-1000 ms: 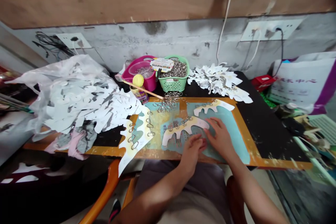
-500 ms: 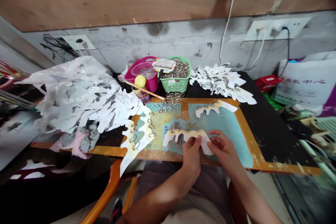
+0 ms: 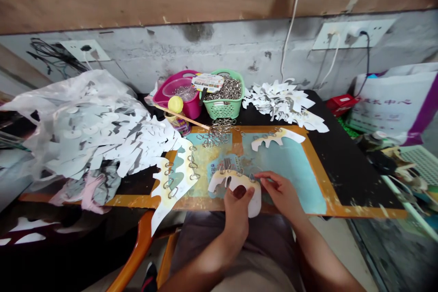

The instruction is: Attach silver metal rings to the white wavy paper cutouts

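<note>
My left hand [image 3: 237, 205] grips a white card cut-out [image 3: 253, 200] with metal rings along its top edge, just above the near edge of the orange-framed board [image 3: 315, 155]. My right hand [image 3: 278, 191] is beside it on the right, fingers pinched at the cut-out's upper right where a ring sits. A second white cut-out [image 3: 277, 137] with rings lies further back on the board. A loose pile of metal rings [image 3: 219, 130] lies at the board's far edge.
A green basket [image 3: 224, 109] full of rings and a pink tub [image 3: 193, 107] stand at the back. White cut-outs are heaped at left [image 3: 102, 132] and at back right [image 3: 284, 102]. A long ringed strip [image 3: 174, 182] overhangs the table edge. Bags and clutter crowd the right [image 3: 393, 105].
Both hands lifted the white cut-out off the board and drew it toward me. My left hand now grips its lower part and my right hand pinches at its top right.
</note>
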A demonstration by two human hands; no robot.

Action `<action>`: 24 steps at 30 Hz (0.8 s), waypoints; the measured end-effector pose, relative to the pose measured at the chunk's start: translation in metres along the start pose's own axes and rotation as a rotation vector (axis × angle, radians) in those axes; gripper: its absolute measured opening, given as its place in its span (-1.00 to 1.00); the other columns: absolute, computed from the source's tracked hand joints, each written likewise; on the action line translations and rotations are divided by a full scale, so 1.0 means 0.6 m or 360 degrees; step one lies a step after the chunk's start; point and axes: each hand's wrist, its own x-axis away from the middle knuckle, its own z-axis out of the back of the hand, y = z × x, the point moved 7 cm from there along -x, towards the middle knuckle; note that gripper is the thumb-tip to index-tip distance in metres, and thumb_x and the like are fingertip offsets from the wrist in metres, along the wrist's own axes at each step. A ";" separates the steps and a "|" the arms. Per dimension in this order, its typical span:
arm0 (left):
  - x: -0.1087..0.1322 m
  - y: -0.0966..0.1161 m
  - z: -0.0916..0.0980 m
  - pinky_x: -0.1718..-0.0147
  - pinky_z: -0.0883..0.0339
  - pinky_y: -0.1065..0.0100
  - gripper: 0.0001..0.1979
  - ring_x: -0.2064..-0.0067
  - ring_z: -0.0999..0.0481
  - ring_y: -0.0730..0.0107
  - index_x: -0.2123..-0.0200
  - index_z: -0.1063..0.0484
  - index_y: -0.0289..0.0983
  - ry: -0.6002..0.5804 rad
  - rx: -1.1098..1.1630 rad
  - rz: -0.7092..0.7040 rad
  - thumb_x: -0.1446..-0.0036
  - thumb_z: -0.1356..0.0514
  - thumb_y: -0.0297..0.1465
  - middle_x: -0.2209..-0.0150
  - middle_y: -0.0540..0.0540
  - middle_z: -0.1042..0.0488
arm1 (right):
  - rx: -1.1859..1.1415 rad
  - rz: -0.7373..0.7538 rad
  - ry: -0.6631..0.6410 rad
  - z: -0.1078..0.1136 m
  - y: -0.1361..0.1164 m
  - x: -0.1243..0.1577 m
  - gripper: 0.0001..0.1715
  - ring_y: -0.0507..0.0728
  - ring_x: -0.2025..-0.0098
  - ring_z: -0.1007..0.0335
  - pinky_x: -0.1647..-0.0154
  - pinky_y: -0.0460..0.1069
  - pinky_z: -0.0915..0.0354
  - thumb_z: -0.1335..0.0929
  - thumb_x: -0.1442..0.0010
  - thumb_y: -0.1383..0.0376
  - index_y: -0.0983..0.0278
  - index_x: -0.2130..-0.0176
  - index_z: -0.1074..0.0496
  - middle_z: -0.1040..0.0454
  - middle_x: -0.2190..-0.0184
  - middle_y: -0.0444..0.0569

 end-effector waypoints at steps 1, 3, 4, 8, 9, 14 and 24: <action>-0.001 0.001 0.003 0.18 -0.43 0.29 -0.54 0.25 -0.58 0.27 0.21 -0.43 -0.31 0.0015 -0.0015 -0.0018 0.23 -0.47 -0.42 0.28 -0.09 -0.58 | -0.0026 -0.0039 0.0006 -0.003 0.004 -0.002 -0.67 0.16 0.26 -0.52 0.25 0.01 -0.46 -0.31 -0.27 0.09 0.22 0.12 -0.53 -0.57 0.15 0.00; -0.003 0.001 0.006 0.17 -0.43 0.28 -0.55 0.23 -0.58 0.25 0.20 -0.42 -0.31 0.0022 -0.0045 -0.0042 0.20 -0.45 -0.42 0.27 -0.10 -0.58 | -0.0063 -0.0063 0.0076 -0.005 0.008 -0.001 -0.69 0.13 0.34 -0.51 0.33 -0.01 -0.44 -0.36 -0.21 0.10 0.23 0.14 -0.53 -0.57 0.14 0.00; -0.004 0.001 0.007 0.16 -0.43 0.27 -0.56 0.22 -0.59 0.25 0.18 -0.42 -0.31 0.0020 -0.0057 -0.0051 0.19 -0.45 -0.42 0.25 -0.11 -0.59 | -0.0076 -0.0040 0.0125 -0.004 0.007 0.000 -0.70 0.13 0.32 -0.51 0.34 -0.02 -0.43 -0.38 -0.19 0.11 0.23 0.15 -0.54 -0.55 0.10 0.02; -0.005 0.000 0.008 0.12 -0.44 0.26 -0.55 0.17 -0.59 0.23 0.14 -0.41 -0.29 0.0012 -0.0084 -0.0075 0.16 -0.43 -0.42 0.20 -0.13 -0.59 | -0.0112 0.0026 0.0211 -0.003 0.002 0.005 -0.72 0.14 0.26 -0.51 0.31 -0.02 -0.41 -0.38 -0.18 0.13 0.24 0.18 -0.54 -0.55 0.08 0.03; -0.004 0.000 0.007 0.12 -0.44 0.26 -0.55 0.17 -0.59 0.23 0.14 -0.41 -0.29 0.0002 -0.0088 -0.0074 0.15 -0.42 -0.42 0.20 -0.13 -0.59 | -0.0103 0.0012 0.0204 -0.004 0.002 0.006 -0.72 0.13 0.30 -0.50 0.34 -0.03 -0.40 -0.38 -0.19 0.13 0.24 0.17 -0.54 -0.57 0.13 0.03; -0.002 0.001 0.005 0.14 -0.44 0.24 -0.52 0.15 -0.59 0.17 0.14 -0.40 -0.27 0.0014 -0.0170 -0.0077 0.17 -0.43 -0.34 0.23 -0.13 -0.58 | 0.0031 0.0037 0.0199 -0.008 -0.004 0.007 -0.73 0.17 0.28 -0.52 0.32 0.00 -0.41 -0.36 -0.22 0.15 0.22 0.16 -0.57 -0.60 0.20 0.00; 0.005 -0.005 0.006 0.12 -0.42 0.25 -0.42 0.13 -0.56 0.18 0.01 -0.30 -0.22 -0.0031 -0.0243 -0.0101 0.11 -0.40 -0.30 0.25 -0.08 -0.53 | 0.0003 -0.0060 -0.0036 -0.009 -0.008 -0.008 -0.71 0.20 0.25 -0.55 0.23 0.06 -0.45 -0.39 -0.15 0.14 0.23 0.21 -0.60 -0.62 0.26 0.01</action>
